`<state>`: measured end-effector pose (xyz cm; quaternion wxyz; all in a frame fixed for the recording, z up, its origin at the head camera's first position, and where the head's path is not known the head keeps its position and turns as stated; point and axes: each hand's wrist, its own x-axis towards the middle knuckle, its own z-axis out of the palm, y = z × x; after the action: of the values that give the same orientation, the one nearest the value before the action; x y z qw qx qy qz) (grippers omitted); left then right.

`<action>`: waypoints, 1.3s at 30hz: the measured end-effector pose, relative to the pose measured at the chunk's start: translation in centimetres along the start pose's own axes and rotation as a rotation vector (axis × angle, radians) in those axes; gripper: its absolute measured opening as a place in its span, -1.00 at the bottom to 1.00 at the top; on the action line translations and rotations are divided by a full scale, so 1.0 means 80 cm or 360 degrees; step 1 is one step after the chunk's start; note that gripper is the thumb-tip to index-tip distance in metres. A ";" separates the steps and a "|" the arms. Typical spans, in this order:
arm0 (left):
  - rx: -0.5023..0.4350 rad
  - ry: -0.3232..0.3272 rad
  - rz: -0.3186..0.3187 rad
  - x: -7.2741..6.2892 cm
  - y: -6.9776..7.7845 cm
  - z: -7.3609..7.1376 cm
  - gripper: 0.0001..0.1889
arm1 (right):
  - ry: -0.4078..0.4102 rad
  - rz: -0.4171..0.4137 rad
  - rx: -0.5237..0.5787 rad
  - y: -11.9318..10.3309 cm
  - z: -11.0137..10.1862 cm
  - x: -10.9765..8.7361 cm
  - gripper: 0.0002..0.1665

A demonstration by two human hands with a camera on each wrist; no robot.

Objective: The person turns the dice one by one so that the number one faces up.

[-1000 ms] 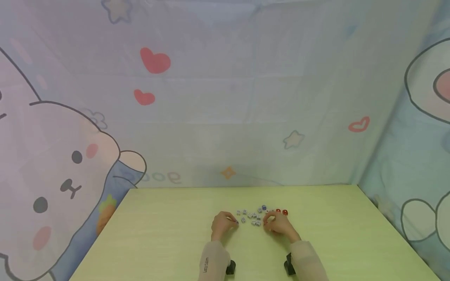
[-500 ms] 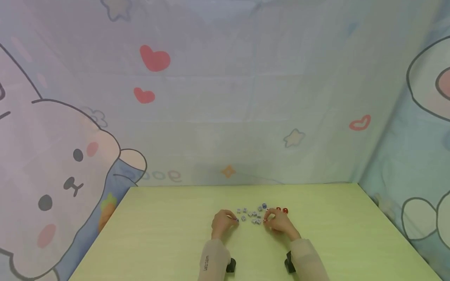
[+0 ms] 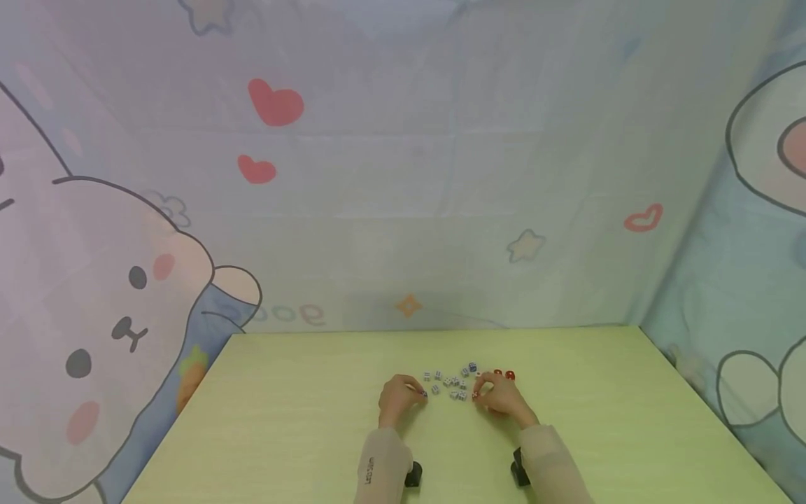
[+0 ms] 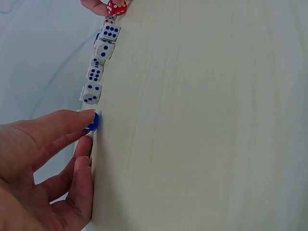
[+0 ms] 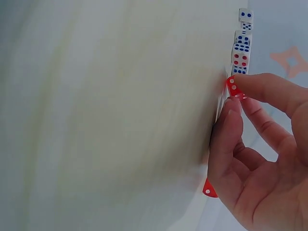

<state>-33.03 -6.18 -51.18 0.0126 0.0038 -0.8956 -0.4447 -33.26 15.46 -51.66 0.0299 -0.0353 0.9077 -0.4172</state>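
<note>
My left hand (image 3: 397, 400) rests low on the table and pinches a blue die (image 4: 94, 122) between thumb and fingertip. Across from it, my right hand (image 3: 502, 396) holds a red die (image 5: 234, 86) the same way, its white pips showing. Several white dice (image 3: 448, 381) with blue or red pips lie loosely scattered between and beyond the two hands. In the left wrist view, a white die (image 4: 91, 93) sits just past the held blue one. The right hand's fingers partly cover dice behind them in the head view.
A second blue die (image 3: 473, 367) lies at the back of the group. Red dice (image 3: 510, 375) rest beyond the right hand. The pale yellow table (image 3: 302, 420) ends at a printed cloth backdrop (image 3: 403, 175). Black wrist devices (image 3: 413, 475) sit by both sleeves.
</note>
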 end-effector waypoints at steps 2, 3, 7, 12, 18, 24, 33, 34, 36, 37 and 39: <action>0.0003 0.0001 -0.0003 0.000 0.000 0.000 -0.88 | -0.0003 0.0001 -0.0012 0.000 -0.001 0.000 -0.87; 0.0004 0.0001 -0.0005 0.000 0.000 0.000 -0.88 | -0.0005 0.0002 -0.0016 0.000 -0.001 0.000 -0.86; -0.0008 0.0000 0.0007 0.000 -0.001 0.000 -0.88 | -0.0023 0.0021 -0.0024 0.001 -0.003 -0.002 -0.81; 0.0001 0.0000 0.0011 0.001 -0.001 -0.001 -0.88 | -0.0058 -0.0002 -0.0073 -0.001 -0.005 -0.002 -0.80; 0.0005 -0.0007 0.0001 0.005 -0.001 -0.001 -0.87 | -0.0036 -0.0060 -0.0180 -0.007 -0.007 -0.003 -0.83; 0.0001 0.0005 0.0004 0.003 0.000 -0.002 -0.86 | -0.0036 -0.0097 -0.0232 -0.009 -0.008 -0.004 -0.89; -0.0041 0.0014 0.0051 0.008 -0.008 -0.001 -0.89 | -0.0022 -0.0108 -0.0135 -0.004 -0.005 0.001 -0.92; -0.0043 0.0013 0.0049 0.008 -0.009 -0.001 -0.89 | -0.0028 -0.0116 -0.0129 -0.003 -0.005 0.001 -0.92; -0.0045 0.0009 0.0045 0.008 -0.010 0.000 -0.89 | -0.0040 -0.0139 -0.0126 -0.002 -0.006 0.002 -0.92; -0.0048 0.0007 0.0038 0.008 -0.011 0.000 -0.89 | -0.0047 -0.0147 -0.0124 -0.002 -0.006 0.002 -0.92; -0.0058 -0.0005 -0.0019 0.005 -0.005 -0.002 -0.88 | -0.0058 -0.0159 -0.0124 -0.002 -0.006 0.002 -0.92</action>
<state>-33.42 -6.53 -51.42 0.0087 0.0081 -0.8873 -0.4611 -33.44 15.71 -51.25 0.0241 -0.0894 0.9196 -0.3817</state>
